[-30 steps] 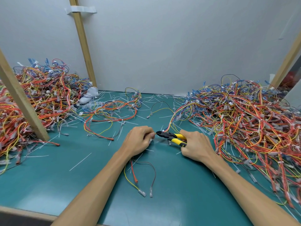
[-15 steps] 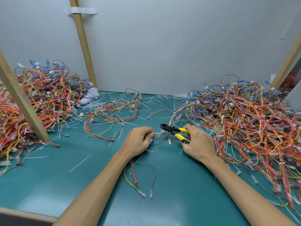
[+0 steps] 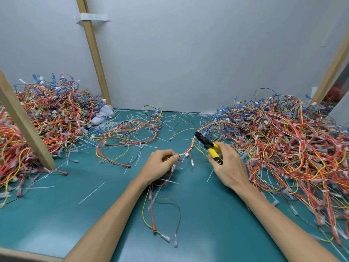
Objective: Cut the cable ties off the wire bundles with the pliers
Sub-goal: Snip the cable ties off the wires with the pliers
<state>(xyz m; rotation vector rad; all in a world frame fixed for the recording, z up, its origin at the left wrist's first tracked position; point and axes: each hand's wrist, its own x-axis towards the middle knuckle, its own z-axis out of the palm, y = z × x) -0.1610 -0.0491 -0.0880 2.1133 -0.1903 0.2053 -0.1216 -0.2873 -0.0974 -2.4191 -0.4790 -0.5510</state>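
Two hands meet at frame centre: the left hand [image 3: 160, 163] pinches a wire bundle [image 3: 191, 147], the right hand [image 3: 229, 168] grips yellow-handled pliers [image 3: 207, 145] above the teal table [image 3: 56, 214].

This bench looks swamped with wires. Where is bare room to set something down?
Barest: the green mat near the front edge, left of the left forearm, and between the loose wires and the right forearm. Crowded: left pile, right pile, and the back, strewn with cut ties.

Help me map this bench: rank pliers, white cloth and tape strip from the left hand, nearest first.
1. pliers, just right of the left hand
2. white cloth, far back left
3. tape strip, high on the wooden post
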